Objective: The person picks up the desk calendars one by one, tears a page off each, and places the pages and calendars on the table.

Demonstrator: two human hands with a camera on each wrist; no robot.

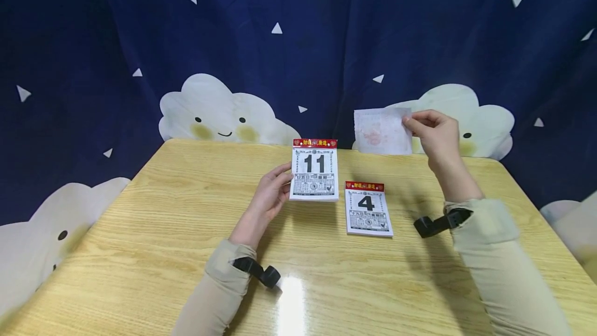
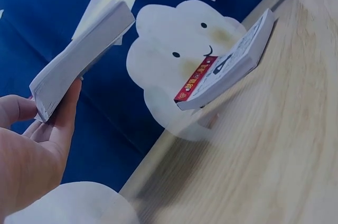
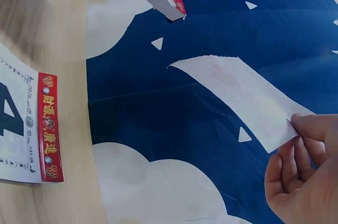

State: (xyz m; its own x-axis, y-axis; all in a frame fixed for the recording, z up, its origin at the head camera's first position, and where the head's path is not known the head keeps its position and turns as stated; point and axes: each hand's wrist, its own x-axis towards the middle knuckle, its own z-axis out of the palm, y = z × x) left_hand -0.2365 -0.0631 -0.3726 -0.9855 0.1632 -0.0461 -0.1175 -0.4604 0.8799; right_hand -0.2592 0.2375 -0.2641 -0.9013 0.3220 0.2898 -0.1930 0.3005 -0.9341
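The left hand (image 1: 272, 191) grasps, between thumb and fingers, the side edge of a thick white paper calendar block with a red and gold header strip and a large black 11 (image 1: 314, 171). This block is held up off the table, just right of that hand, its numbered face toward the wearer. The right hand (image 1: 437, 134) pinches one end of a thin white rectangular paper sheet (image 1: 380, 134), which stretches out leftward from the fingertips in the air (faint reddish marks show on it, and its far edge looks ragged). Between the two hands, and lower than both, a second white paper calendar block with a red header and a black 4 (image 1: 368, 211) lies face up on the pale yellow wood-grain table (image 1: 163, 232). Beyond both hands hangs a dark blue cloth backdrop (image 1: 326, 14) printed with white smiling clouds (image 1: 219, 108) and small white triangles (image 1: 277, 28).
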